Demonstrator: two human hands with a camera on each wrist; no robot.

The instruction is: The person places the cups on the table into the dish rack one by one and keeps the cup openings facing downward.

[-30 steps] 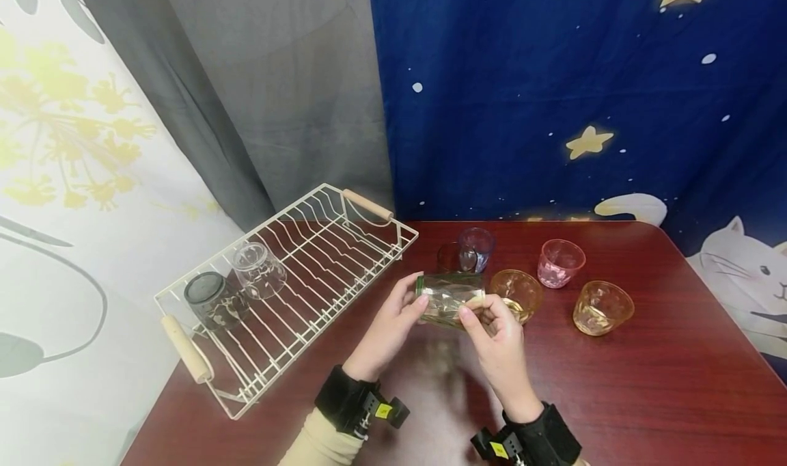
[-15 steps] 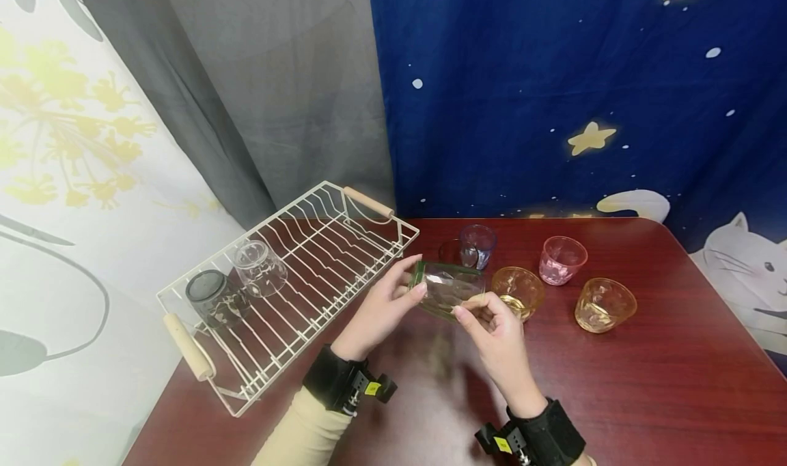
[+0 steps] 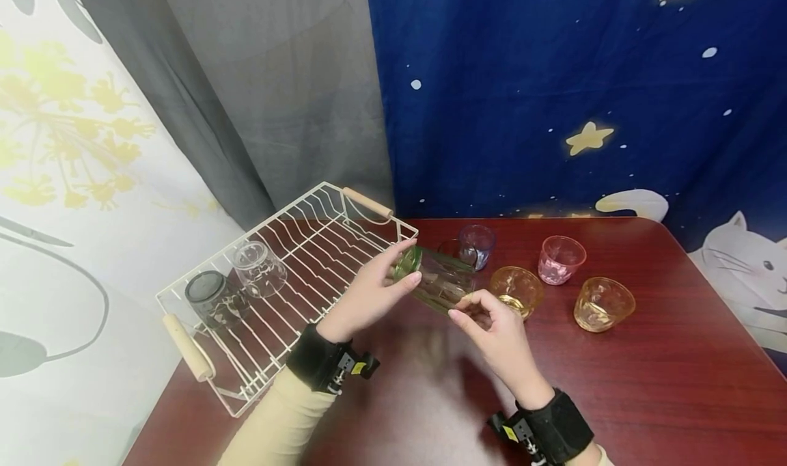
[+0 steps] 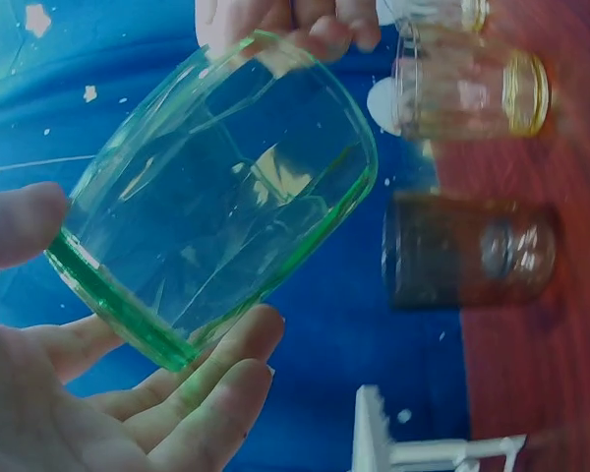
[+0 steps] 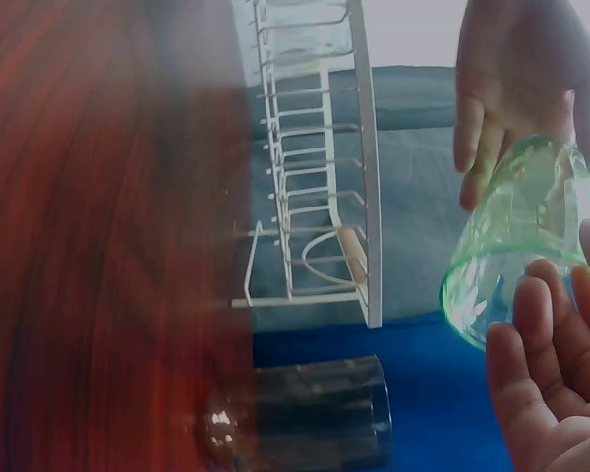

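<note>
A green-tinted drinking glass (image 3: 438, 279) is held tilted above the table between both hands, its thick base toward the left and higher than its mouth. My left hand (image 3: 369, 294) grips the base end, thumb on the near side; in the left wrist view the fingers lie under the green base edge. My right hand (image 3: 503, 343) pinches the rim with thumb and fingers. In the right wrist view, fingertips (image 5: 533, 305) reach to the glass's mouth. A dark grey glass (image 4: 467, 251) stands just behind, partly hidden by the held glass in the head view.
At left stands a white wire dish rack (image 3: 313, 236) with wooden handles, holding an upside-down grey glass (image 3: 215, 300) and clear glass (image 3: 260, 269). Toward the right stand a blue glass (image 3: 478, 242), an amber glass (image 3: 518, 287), a pink glass (image 3: 561, 259) and a yellow glass (image 3: 604, 305).
My left hand has moved left and up, toward the rack, tilting the green glass from nearly level to base-high. My right hand stays at the rim, shifting only slightly.
</note>
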